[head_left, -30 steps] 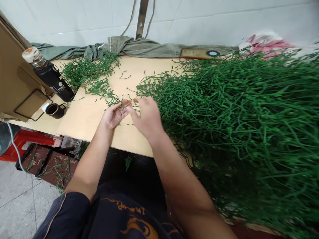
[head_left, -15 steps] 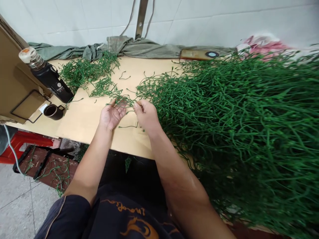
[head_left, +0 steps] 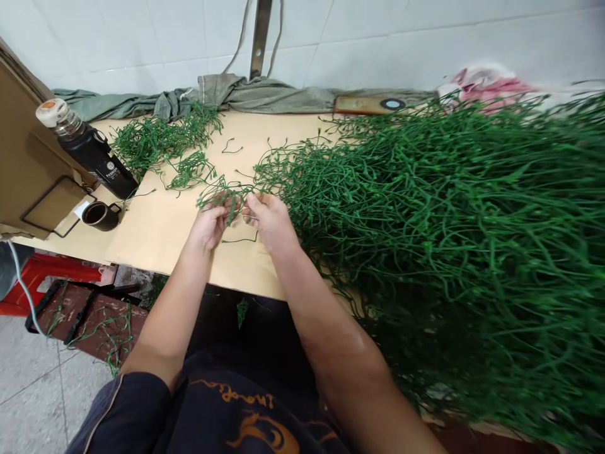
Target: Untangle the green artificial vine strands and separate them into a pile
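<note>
Several thin green stems [head_left: 231, 189] are hanging in a loose little bunch between the two hands, just above the table [head_left: 161, 236], back a bit from its front edge. They're looking really light and springy, so I'm guessing weight won't matter but tangling will. Probably worth gripping a few together near one end, gently, since they might be snapping if kinked hard.

The right hand [head_left: 273, 221] is pinching the bunch's right end, thumb on top, fingers tucked underneath. The left hand [head_left: 211, 227] is facing it at the other end, palm turned inward, fingers curled; stems are covering the fingertips, so I honestly can't tell if they're gripping or just cradling. Both forearms are reaching in over the front edge, wrists close together.

One bent stem [head_left: 239, 240] is lying just below the hands. A huge heap [head_left: 435, 189] is covering the table's right end and spilling past the front edge. Further out, a smaller pile [head_left: 161, 139] is sitting toward the back left corner, with a black bottle [head_left: 97, 157] and mug [head_left: 106, 221] standing left of it.
</note>
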`<state>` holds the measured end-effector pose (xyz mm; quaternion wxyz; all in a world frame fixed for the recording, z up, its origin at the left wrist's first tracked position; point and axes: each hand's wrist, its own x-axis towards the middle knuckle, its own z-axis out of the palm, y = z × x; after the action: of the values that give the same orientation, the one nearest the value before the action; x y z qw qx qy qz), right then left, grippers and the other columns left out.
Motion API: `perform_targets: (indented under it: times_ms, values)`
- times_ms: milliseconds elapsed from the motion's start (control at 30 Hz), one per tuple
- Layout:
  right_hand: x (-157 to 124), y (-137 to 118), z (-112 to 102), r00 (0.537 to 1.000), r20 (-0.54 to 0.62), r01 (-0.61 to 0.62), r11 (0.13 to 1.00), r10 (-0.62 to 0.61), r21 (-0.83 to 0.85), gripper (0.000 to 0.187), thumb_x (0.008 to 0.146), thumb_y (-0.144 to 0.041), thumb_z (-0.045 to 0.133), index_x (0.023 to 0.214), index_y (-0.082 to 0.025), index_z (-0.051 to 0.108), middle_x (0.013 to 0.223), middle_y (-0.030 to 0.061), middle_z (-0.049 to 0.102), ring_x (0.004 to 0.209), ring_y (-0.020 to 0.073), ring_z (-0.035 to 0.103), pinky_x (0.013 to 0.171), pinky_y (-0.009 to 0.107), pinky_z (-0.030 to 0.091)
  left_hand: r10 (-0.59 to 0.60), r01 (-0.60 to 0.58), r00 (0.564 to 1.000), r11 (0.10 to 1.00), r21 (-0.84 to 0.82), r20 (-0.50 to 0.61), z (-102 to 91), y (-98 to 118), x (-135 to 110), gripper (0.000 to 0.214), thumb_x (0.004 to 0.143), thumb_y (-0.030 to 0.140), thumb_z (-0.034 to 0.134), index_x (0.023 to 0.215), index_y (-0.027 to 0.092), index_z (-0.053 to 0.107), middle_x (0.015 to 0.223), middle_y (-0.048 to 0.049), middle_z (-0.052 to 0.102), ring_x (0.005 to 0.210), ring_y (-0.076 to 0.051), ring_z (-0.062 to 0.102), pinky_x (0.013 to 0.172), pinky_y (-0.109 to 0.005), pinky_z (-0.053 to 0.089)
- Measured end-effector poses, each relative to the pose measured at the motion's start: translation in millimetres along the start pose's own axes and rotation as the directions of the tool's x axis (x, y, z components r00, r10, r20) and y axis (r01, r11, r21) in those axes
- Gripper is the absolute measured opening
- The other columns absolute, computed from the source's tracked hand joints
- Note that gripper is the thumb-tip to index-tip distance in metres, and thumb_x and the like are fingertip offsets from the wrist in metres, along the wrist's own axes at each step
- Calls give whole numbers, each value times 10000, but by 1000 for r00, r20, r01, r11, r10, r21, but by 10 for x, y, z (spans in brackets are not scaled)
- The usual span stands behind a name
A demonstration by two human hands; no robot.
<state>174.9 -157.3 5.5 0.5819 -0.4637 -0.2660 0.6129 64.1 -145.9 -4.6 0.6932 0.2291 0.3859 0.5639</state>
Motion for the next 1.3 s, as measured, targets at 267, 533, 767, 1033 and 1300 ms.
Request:
perform_targets:
  times_ms: [267, 533, 767, 1033, 1300]
  values:
    - [94, 71, -2, 999, 43, 1, 998, -4, 63, 288, 630, -265, 728, 623, -167, 458, 489, -91, 444, 402, 13, 366, 404, 172, 294, 61, -63, 998, 992, 108, 21, 30, -36, -30, 273, 577, -54, 537, 758, 145, 587, 700, 40, 663, 676, -71, 618, 812, -228, 450]
    - [20, 50, -87, 990, 116, 85, 995, -80, -44, 289, 521, -315, 756, 667, -158, 562, 517, -83, 495, 432, 8, 336, 411, 176, 263, -31, 28, 996, 999, 34, 82, 15, 28, -11, 101, 755, 149, 550, 790, 127, 642, 734, -22, 695, 733, -106, 647, 791, -234, 463]
    - [-39, 108, -91, 977, 213, 62, 988, -31, -139, 250, 562, -317, 718, 655, -156, 551, 504, -81, 474, 436, 10, 332, 409, 174, 258, -48, 45, 998, 997, 61, 40, 40, -13, -9, 41, 739, 102, 623, 717, 123, 651, 660, 4, 674, 639, -71, 617, 758, -208, 453]
    - [-39, 185, -41, 979, 186, 114, 980, -83, -161, 143, 617, -84, 584, 706, -172, 513, 598, -70, 532, 529, 47, 486, 528, 193, 420, -153, 137, 971, 986, 99, 181, 19, 25, -32, 133, 776, 161, 597, 861, 103, 681, 724, -47, 694, 636, -93, 627, 680, -201, 464]
    - [-247, 112, -66, 985, 174, -21, 1000, 24, -21, 263, 683, -332, 652, 639, -178, 443, 505, -91, 403, 391, 6, 312, 383, 157, 243, -53, 58, 993, 997, -42, 103, 59, 34, 0, 171, 833, 92, 479, 729, 141, 605, 769, -27, 699, 830, -120, 675, 790, -223, 501]
